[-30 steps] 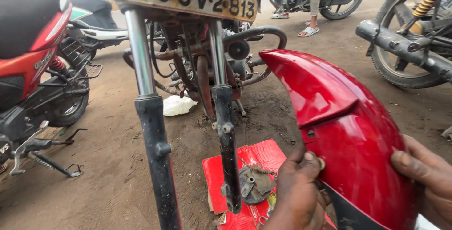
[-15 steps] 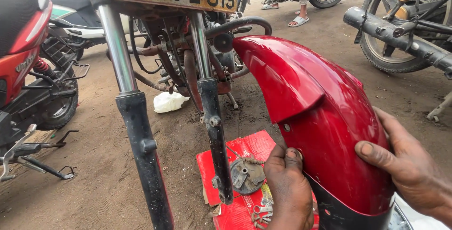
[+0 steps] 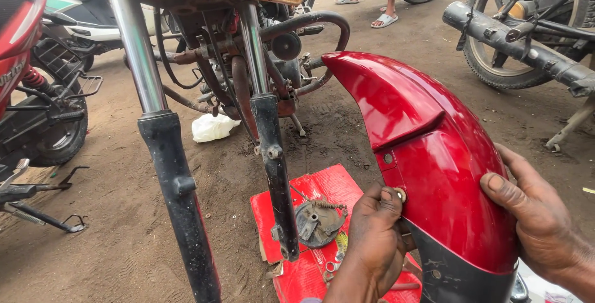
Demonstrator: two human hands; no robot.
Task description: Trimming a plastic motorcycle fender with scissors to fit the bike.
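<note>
both hands are on the red mudguard (image 3: 434, 173) now, right hand (image 3: 539, 222) slid round its outer curve, left hand (image 3: 375, 238) pinching a small fastener (image 3: 400, 194) at its side, beside the bare forks (image 3: 273, 173).

A glossy, smooth red mudguard (image 3: 427, 154) is seen beside matt black fork legs (image 3: 180, 197) with polished metal tubes (image 3: 137, 49), above a red cardboard sheet (image 3: 310, 266) on rough dirt ground (image 3: 124, 241).

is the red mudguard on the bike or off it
Off. Both hands, left hand and right hand, hold the red mudguard beside the bare fork legs.
</note>
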